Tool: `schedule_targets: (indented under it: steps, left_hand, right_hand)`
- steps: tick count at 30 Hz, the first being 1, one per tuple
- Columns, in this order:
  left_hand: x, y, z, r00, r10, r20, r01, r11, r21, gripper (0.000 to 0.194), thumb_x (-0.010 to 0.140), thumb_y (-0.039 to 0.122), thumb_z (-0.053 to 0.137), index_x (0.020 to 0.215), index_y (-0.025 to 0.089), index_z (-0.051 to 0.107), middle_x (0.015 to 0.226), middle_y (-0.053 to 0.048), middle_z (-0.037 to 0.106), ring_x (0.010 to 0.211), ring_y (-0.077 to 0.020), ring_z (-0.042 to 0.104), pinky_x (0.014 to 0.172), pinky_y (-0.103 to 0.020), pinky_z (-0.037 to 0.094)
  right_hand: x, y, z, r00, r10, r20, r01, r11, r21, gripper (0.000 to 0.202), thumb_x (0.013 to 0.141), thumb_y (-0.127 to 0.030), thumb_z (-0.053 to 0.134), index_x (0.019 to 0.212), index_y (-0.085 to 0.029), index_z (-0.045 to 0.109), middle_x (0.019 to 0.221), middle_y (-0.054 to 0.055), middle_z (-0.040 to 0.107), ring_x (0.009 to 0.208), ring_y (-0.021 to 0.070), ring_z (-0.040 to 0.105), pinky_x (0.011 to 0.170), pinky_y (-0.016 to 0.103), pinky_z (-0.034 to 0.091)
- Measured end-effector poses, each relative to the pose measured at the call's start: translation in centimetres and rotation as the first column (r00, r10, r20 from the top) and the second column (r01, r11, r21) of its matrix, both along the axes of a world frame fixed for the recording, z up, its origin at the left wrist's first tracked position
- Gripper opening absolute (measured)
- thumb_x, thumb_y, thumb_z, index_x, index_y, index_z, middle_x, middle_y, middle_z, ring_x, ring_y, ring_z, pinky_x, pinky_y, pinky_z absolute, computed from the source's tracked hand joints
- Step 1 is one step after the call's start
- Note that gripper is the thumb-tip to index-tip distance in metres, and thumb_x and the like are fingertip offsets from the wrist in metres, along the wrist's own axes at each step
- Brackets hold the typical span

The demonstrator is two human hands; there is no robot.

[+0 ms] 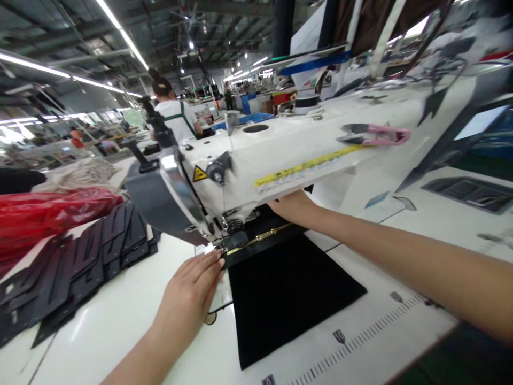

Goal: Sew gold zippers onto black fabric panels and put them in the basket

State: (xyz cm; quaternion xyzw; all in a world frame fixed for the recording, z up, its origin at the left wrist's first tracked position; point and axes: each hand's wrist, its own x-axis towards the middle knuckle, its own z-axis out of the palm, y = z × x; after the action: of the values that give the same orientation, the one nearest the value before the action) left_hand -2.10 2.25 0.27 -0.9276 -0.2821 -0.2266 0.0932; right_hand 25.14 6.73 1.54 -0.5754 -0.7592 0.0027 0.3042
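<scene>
A black fabric piece (pixel 292 291) lies flat on the white sewing table, its upper edge under the sewing machine (pixel 288 144). A gold zipper (pixel 260 236) runs along that edge toward the presser foot. My left hand (pixel 190 289) rests at the left end of the zipper strip beside the needle area, fingers together and pressing down on the fabric's edge. My right hand (pixel 294 206) reaches beneath the machine arm at the zipper's far right end. Its fingers are hidden behind the machine arm.
Stacked dark pieces (pixel 96 251) and a red plastic bag (pixel 60 211) lie at the left. Pink-handled snips (pixel 377 135) rest on the machine arm. A printed ruler (pixel 360 339) crosses the front edge. A person (pixel 176 115) sits farther back.
</scene>
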Motion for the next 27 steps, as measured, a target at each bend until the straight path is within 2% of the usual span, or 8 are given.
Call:
schedule_targets:
  steps: [2,4,6,8,11,13,21,27]
  left_hand:
    - [0.1,0.5,0.1,1.000,-0.022,-0.017,0.021,0.999,-0.045,0.025,0.088,0.012,0.040,0.106,0.013,0.057,0.102,-0.011,0.066,0.095,-0.0231,0.061,0.083,-0.039,0.049]
    - [0.4,0.7,0.5,0.996,0.088,0.018,-0.085,0.986,-0.142,0.024,0.087,0.013,0.038,0.099,0.014,0.059,0.093,-0.009,0.068,0.084,-0.0217,0.064,0.076,-0.036,0.051]
    - [0.7,0.7,1.1,0.975,0.218,0.047,-0.201,0.951,-0.234,0.021,0.087,0.015,0.039,0.090,0.016,0.060,0.081,-0.006,0.069,0.073,-0.0197,0.065,0.067,-0.031,0.052]
    - [0.9,0.7,1.4,0.960,0.275,0.055,-0.251,0.929,-0.272,0.020,0.086,0.016,0.041,0.085,0.018,0.060,0.077,-0.003,0.068,0.069,-0.0183,0.065,0.062,-0.027,0.051]
    - [0.9,0.6,1.5,0.957,0.282,0.071,-0.253,0.928,-0.275,0.020,0.085,0.016,0.041,0.085,0.018,0.060,0.078,-0.003,0.068,0.068,-0.0179,0.065,0.061,-0.027,0.050]
    - [0.8,0.6,1.2,0.959,0.269,0.090,-0.237,0.935,-0.264,0.020,0.085,0.016,0.040,0.086,0.018,0.061,0.078,-0.004,0.068,0.070,-0.0187,0.064,0.063,-0.028,0.050]
    - [0.6,0.6,0.3,0.974,0.163,0.158,-0.127,0.968,-0.217,0.020,0.086,0.014,0.041,0.088,0.016,0.061,0.082,-0.006,0.067,0.076,-0.0200,0.062,0.070,-0.034,0.050]
    - [0.6,0.5,0.3,0.964,0.179,0.197,-0.126,0.959,-0.254,0.020,0.085,0.011,0.043,0.090,0.015,0.061,0.083,-0.006,0.066,0.077,-0.0196,0.061,0.069,-0.033,0.051]
  right_hand:
    - [-1.1,-2.1,-0.1,0.999,0.034,0.002,-0.034,0.999,0.034,0.016,0.088,-0.022,0.048,0.083,-0.014,0.061,0.086,0.007,0.061,0.083,0.0194,0.056,0.077,0.036,0.043]
    - [-2.4,-4.7,-0.4,0.985,0.168,0.044,-0.171,0.982,0.078,0.020,0.087,-0.019,0.046,0.076,-0.016,0.061,0.078,0.006,0.060,0.078,0.0186,0.054,0.073,0.033,0.042]
    - [-4.0,-6.8,-0.8,0.948,0.290,0.130,-0.300,0.951,0.068,0.023,0.089,-0.018,0.042,0.076,-0.016,0.062,0.073,0.006,0.059,0.071,0.0186,0.053,0.068,0.033,0.040]
    - [-5.7,-7.7,-1.0,0.923,0.337,0.187,-0.343,0.939,-0.001,0.022,0.088,-0.016,0.040,0.085,-0.014,0.062,0.076,0.008,0.060,0.072,0.0202,0.054,0.068,0.034,0.040]
    - [-7.7,-6.9,-1.2,0.924,0.328,0.198,-0.313,0.944,-0.104,0.021,0.086,-0.016,0.044,0.100,-0.010,0.060,0.087,0.012,0.063,0.078,0.0231,0.057,0.069,0.035,0.042]
    - [-8.3,-6.0,-1.3,0.922,0.333,0.198,-0.314,0.941,-0.124,0.023,0.086,-0.018,0.047,0.104,-0.010,0.059,0.091,0.012,0.064,0.079,0.0236,0.059,0.070,0.035,0.043]
    - [-7.6,-6.2,-2.4,0.930,0.351,0.109,-0.333,0.931,-0.152,0.023,0.084,-0.017,0.047,0.104,-0.013,0.057,0.092,0.010,0.065,0.079,0.0230,0.060,0.070,0.035,0.044]
    - [-7.9,-6.0,-2.4,0.931,0.343,0.123,-0.322,0.933,-0.161,0.027,0.083,-0.020,0.046,0.108,-0.011,0.055,0.090,0.011,0.066,0.077,0.0230,0.061,0.070,0.034,0.045]
